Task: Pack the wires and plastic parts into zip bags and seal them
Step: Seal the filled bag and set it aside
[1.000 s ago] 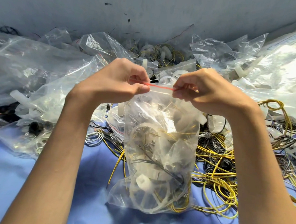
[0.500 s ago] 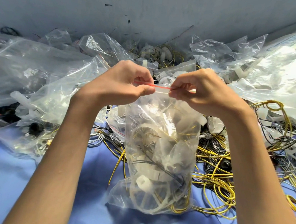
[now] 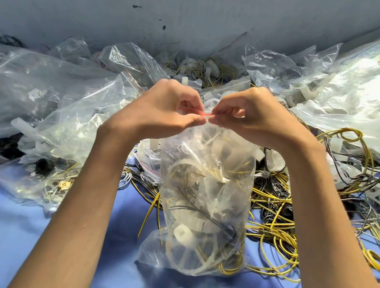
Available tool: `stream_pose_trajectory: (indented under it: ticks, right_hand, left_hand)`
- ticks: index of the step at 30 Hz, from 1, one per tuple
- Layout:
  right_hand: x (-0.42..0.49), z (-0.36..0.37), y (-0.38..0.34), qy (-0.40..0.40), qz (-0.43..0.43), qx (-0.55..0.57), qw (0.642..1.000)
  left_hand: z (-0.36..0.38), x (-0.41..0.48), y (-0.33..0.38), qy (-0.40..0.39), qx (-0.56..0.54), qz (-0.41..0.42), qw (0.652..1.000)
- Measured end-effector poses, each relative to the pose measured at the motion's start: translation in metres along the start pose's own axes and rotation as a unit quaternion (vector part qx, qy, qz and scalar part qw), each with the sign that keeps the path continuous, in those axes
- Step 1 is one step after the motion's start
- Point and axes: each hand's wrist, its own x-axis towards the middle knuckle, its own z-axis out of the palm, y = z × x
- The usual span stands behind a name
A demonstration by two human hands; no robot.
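A clear zip bag (image 3: 206,190) stands upright on the blue table cover, filled with white plastic parts and yellow and black wires. Its red zip strip (image 3: 193,111) runs along the top. My left hand (image 3: 164,110) pinches the strip from the left, thumb under curled fingers. My right hand (image 3: 251,116) pinches it from the right. The fingertips of both hands nearly touch at the middle of the strip. Loose yellow and black wires (image 3: 280,217) lie tangled to the right of the bag.
Several crumpled clear bags (image 3: 58,112) are piled at the left, back and right (image 3: 356,99). A bag with small metal parts (image 3: 58,184) lies front left. The blue table cover (image 3: 21,233) shows in front. A grey wall (image 3: 193,20) stands behind.
My right hand has slid left along the red strip toward my left hand; the gap between the fingertips has closed. The bag has stayed in place.
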Motion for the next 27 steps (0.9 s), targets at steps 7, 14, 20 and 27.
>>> stream_pose_trajectory:
  ticks: [7, 14, 20, 27]
  right_hand:
    - [0.001, 0.004, 0.000, 0.009, 0.000, -0.007, 1.000]
    - [0.001, 0.000, -0.001, 0.010, -0.011, 0.009, 1.000]
    - [-0.001, 0.000, -0.005, -0.008, -0.006, 0.029, 1.000]
    - [0.003, 0.003, -0.006, -0.041, 0.026, -0.014, 0.999]
  left_hand:
    - [0.001, -0.001, 0.003, 0.000, 0.028, -0.006, 1.000]
    - [-0.004, -0.001, 0.009, 0.005, -0.005, -0.005, 1.000]
    - [-0.003, -0.002, 0.011, 0.002, 0.013, 0.011, 1.000]
    - [-0.002, -0.002, 0.010, -0.027, 0.037, 0.012, 0.999]
